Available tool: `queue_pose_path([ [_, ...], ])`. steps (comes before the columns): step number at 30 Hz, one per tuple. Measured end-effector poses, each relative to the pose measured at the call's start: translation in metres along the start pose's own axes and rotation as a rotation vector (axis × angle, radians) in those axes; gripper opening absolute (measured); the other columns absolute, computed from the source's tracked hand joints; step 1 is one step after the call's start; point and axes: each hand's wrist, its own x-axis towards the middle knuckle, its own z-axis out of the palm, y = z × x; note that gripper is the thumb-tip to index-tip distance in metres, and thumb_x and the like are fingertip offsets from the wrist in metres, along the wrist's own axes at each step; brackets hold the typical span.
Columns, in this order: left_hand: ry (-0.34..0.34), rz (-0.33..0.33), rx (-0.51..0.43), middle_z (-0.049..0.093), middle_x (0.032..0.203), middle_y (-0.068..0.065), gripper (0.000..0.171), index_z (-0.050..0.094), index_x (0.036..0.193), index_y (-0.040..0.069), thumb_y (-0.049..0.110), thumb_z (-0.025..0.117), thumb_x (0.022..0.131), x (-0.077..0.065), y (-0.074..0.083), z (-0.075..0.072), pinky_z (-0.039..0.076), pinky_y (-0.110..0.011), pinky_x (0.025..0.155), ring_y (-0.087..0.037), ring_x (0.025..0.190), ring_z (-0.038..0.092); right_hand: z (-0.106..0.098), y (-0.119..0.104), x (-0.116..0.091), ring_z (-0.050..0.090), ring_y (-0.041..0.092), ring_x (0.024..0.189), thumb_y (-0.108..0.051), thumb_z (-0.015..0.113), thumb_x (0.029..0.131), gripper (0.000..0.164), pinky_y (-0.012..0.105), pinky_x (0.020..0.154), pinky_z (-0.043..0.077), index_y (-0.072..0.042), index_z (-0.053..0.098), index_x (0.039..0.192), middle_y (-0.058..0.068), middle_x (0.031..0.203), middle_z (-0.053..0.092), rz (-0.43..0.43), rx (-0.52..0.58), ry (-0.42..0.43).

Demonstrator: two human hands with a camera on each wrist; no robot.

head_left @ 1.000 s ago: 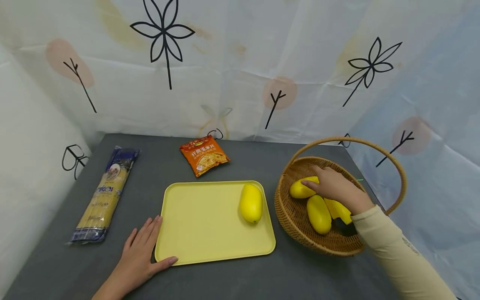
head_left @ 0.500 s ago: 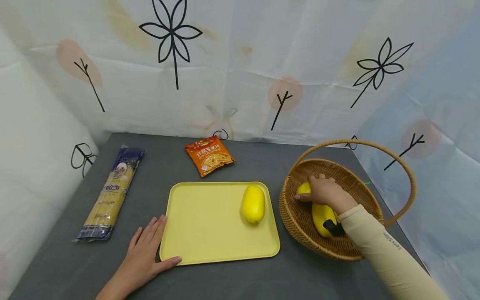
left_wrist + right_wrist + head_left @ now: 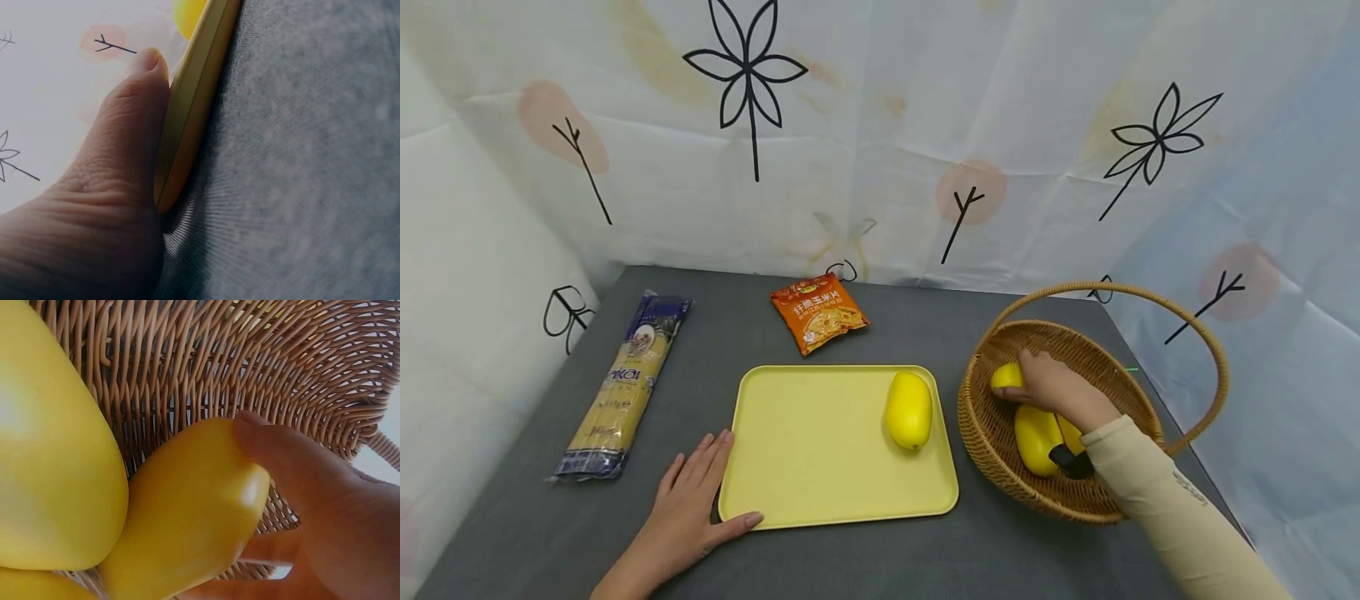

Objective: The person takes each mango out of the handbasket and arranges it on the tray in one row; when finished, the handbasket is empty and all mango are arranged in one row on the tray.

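My right hand (image 3: 1056,387) reaches into the wicker basket (image 3: 985,462) and grips a yellow oval fruit (image 3: 187,506), seen also as a small yellow patch (image 3: 1006,377) in the head view. The thumb lies along its near end in the right wrist view, with fingers curling beneath. Another yellow fruit (image 3: 1036,437) lies beside it. At the pale yellow tray's (image 3: 805,450) near left corner, my left hand (image 3: 681,517) lies with fingers straight, its thumb against the rim. One more yellow fruit (image 3: 908,410) rests on the tray's right side.
A pasta packet (image 3: 621,387) lies left of the tray, and an orange snack bag (image 3: 818,312) lies behind it. The basket's tall handle (image 3: 1213,358) arches over its right side. Patterned cloth (image 3: 880,125) hangs behind the grey table (image 3: 820,558).
My right hand has settled lower and further left in the basket, its fingers now around the fruit there. The view has shifted slightly. My left hand stays at the tray corner.
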Motion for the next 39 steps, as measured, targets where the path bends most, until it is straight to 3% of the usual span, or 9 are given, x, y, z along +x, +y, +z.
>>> queue_pose_path([
  [8, 0.003, 0.001, 0.005, 0.018, 0.147, -0.01, 0.102, 0.006, 0.145, 0.018, 0.07, 0.052, 0.069, -0.001, 0.0, 0.0, 0.004, -0.051, 0.104, -0.027, 0.135, 0.013, -0.011, -0.003, -0.01, 0.052, 0.026, 0.077, -0.046, 0.053, 0.085, 0.065, 0.035, 0.063, 0.043, 0.01, 0.041, 0.117, 0.022, 0.096, 0.053, -0.07, 0.051, 0.034],
  [13, 0.005, 0.005, 0.002, 0.018, 0.147, -0.01, 0.102, 0.008, 0.145, 0.017, 0.07, 0.052, 0.069, 0.0, 0.001, -0.001, 0.004, -0.051, 0.104, -0.027, 0.135, 0.013, -0.024, -0.005, -0.026, 0.047, 0.018, 0.064, -0.05, 0.051, 0.085, 0.059, 0.029, 0.056, 0.039, 0.004, 0.045, 0.108, 0.01, 0.081, 0.051, -0.099, 0.104, 0.069],
  [17, 0.003, 0.001, 0.005, 0.017, 0.147, -0.011, 0.103, 0.007, 0.145, 0.017, 0.071, 0.052, 0.069, 0.0, 0.0, -0.001, 0.004, -0.052, 0.104, -0.027, 0.135, 0.013, -0.036, -0.011, -0.043, 0.047, 0.015, 0.062, -0.057, 0.046, 0.084, 0.067, 0.027, 0.055, 0.039, 0.002, 0.042, 0.115, 0.007, 0.08, 0.051, -0.093, 0.114, 0.093],
  [20, 0.003, 0.003, 0.005, 0.017, 0.147, -0.011, 0.103, 0.007, 0.145, 0.017, 0.071, 0.052, 0.069, 0.001, -0.001, 0.0, 0.004, -0.052, 0.104, -0.027, 0.135, 0.013, -0.044, -0.018, -0.055, 0.049, 0.014, 0.065, -0.061, 0.042, 0.083, 0.071, 0.026, 0.057, 0.04, -0.001, 0.037, 0.121, 0.006, 0.086, 0.052, -0.087, 0.128, 0.109],
  [25, 0.004, 0.009, 0.004, 0.017, 0.147, -0.01, 0.103, 0.007, 0.145, 0.017, 0.07, 0.052, 0.069, 0.001, -0.002, 0.001, 0.004, -0.051, 0.104, -0.026, 0.135, 0.012, -0.051, -0.031, -0.077, 0.049, 0.013, 0.07, -0.061, 0.04, 0.084, 0.063, 0.026, 0.061, 0.041, -0.007, 0.038, 0.117, 0.003, 0.089, 0.05, -0.107, 0.153, 0.164],
  [30, 0.003, 0.01, 0.007, 0.018, 0.147, -0.01, 0.103, 0.007, 0.145, 0.017, 0.071, 0.052, 0.069, 0.001, 0.0, 0.001, 0.004, -0.051, 0.104, -0.026, 0.135, 0.013, -0.056, -0.047, -0.097, 0.051, 0.017, 0.09, -0.061, 0.042, 0.083, 0.066, 0.034, 0.075, 0.045, -0.01, 0.035, 0.124, 0.003, 0.106, 0.049, -0.131, 0.145, 0.225],
  [36, 0.001, 0.01, 0.002, 0.018, 0.147, -0.01, 0.103, 0.006, 0.145, 0.018, 0.07, 0.052, 0.069, 0.0, -0.001, 0.0, 0.004, -0.051, 0.104, -0.027, 0.135, 0.013, -0.052, -0.075, -0.111, 0.05, 0.014, 0.091, -0.054, 0.048, 0.083, 0.065, 0.034, 0.078, 0.047, -0.011, 0.032, 0.129, 0.0, 0.109, 0.047, -0.248, 0.147, 0.327],
  [39, 0.007, 0.011, 0.007, 0.019, 0.147, -0.011, 0.103, 0.006, 0.145, 0.017, 0.07, 0.052, 0.069, 0.001, -0.001, 0.0, 0.004, -0.051, 0.104, -0.026, 0.135, 0.013, -0.042, -0.092, -0.112, 0.049, 0.017, 0.104, -0.05, 0.052, 0.083, 0.067, 0.036, 0.085, 0.046, -0.009, 0.031, 0.131, 0.003, 0.12, 0.045, -0.341, 0.136, 0.396],
])
